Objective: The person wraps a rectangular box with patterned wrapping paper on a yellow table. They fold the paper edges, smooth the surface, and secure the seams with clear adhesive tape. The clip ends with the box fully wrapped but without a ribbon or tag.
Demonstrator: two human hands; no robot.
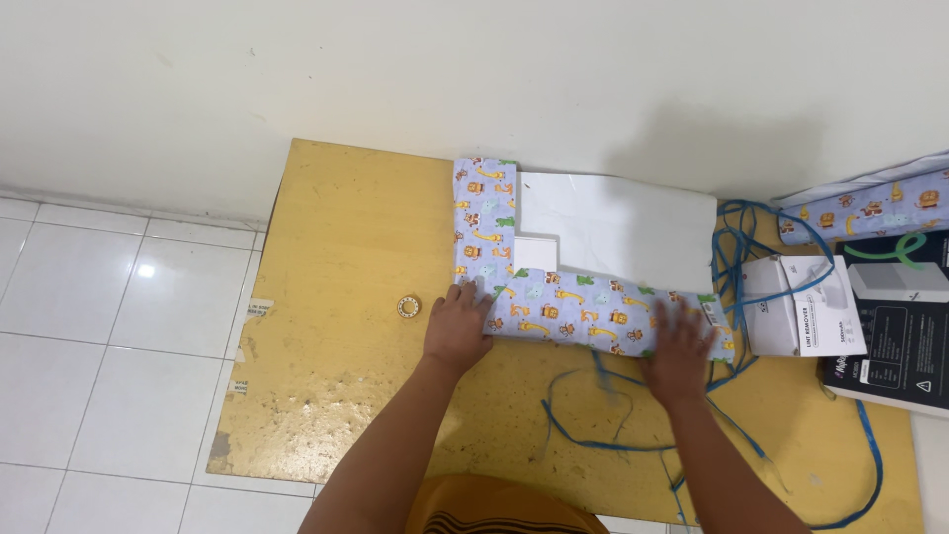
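A sheet of lilac wrapping paper with cartoon animals (554, 307) lies on a yellow board (346, 297), folded over along its left and near edges so the white underside (623, 227) shows. My left hand (458, 326) presses flat on the folded near-left corner. Further right, my right hand (680, 346) lies flat with spread fingers on the near fold. A small white box (534, 253) sits on the white underside, partly tucked under the fold.
A roll of tape (408, 307) lies left of my left hand. Blue ribbon (593, 415) trails over the board's near and right parts. At the right are a white box (806, 307), a black box (905, 326) and a roll of the same paper (870, 213). Wall behind, white tiles left.
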